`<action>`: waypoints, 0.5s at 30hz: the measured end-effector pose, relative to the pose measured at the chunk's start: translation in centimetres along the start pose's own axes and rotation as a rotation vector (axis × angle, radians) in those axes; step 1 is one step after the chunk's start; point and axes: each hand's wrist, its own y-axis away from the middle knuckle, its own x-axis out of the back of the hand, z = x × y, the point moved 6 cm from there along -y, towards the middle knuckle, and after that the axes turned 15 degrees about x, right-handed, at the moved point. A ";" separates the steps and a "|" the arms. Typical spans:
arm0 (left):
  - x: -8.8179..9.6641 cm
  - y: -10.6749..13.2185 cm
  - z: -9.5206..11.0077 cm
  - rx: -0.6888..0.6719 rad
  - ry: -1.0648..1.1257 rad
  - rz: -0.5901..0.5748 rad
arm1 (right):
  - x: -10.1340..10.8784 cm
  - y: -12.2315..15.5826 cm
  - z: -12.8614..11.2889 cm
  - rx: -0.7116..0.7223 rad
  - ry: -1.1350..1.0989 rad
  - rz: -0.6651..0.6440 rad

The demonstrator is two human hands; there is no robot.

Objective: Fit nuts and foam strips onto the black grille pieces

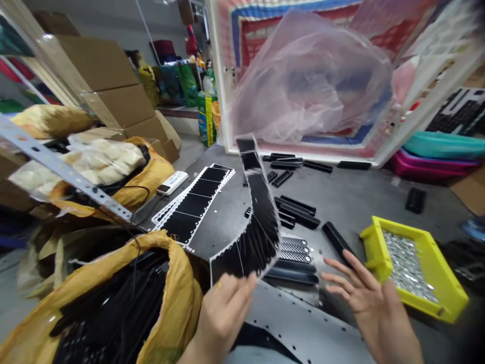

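Note:
My left hand (223, 316) pinches the lower end of a long, curving sheet of black die-cut pads on white backing (261, 217), which bends up and away across the table. A similar flat sheet (193, 202) lies on the grey metal table (364, 202) to its left. My right hand (369, 313) is open and holds nothing, with its fingers spread. It is nearest a black slotted bar (336, 240) and a yellow tray (441, 268) of small silver parts (407, 265). Black bars (297, 212) and silver mesh strips (294, 251) lie between my hands.
A yellow sack of black parts (182, 283) gapes at lower left. A white remote (172, 183) and a perforated metal strip (64, 167) lie beyond it. Cardboard boxes (106, 65) stand behind. A pink plastic bag (306, 81) hangs ahead, and teal and magenta basins (443, 145) sit at right.

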 end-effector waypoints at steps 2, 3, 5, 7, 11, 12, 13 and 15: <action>-1.1 4.4 0.8 -0.067 0.022 -0.138 | 1.2 -0.1 -0.3 -0.098 -0.080 0.055; -1.6 6.1 0.6 -0.076 0.022 -0.195 | 1.9 0.0 -0.2 -0.127 -0.088 0.073; -2.3 8.2 -0.1 -0.083 0.031 -0.273 | 3.1 0.4 0.3 -0.163 -0.074 0.087; -2.9 8.1 -0.5 -0.058 0.062 -0.330 | 3.9 1.0 1.1 -0.164 -0.026 0.077; -4.1 2.1 1.7 0.022 0.217 -0.277 | 4.7 1.6 1.5 -0.001 0.281 0.051; -4.7 0.0 2.8 0.040 0.266 -0.258 | 4.7 1.7 1.2 0.059 0.370 0.043; -5.6 -2.0 4.1 0.050 0.313 -0.272 | 4.5 1.9 0.8 0.117 0.445 0.030; -8.1 -5.4 6.5 0.098 0.389 -0.351 | 3.8 2.1 -0.2 0.245 0.564 0.002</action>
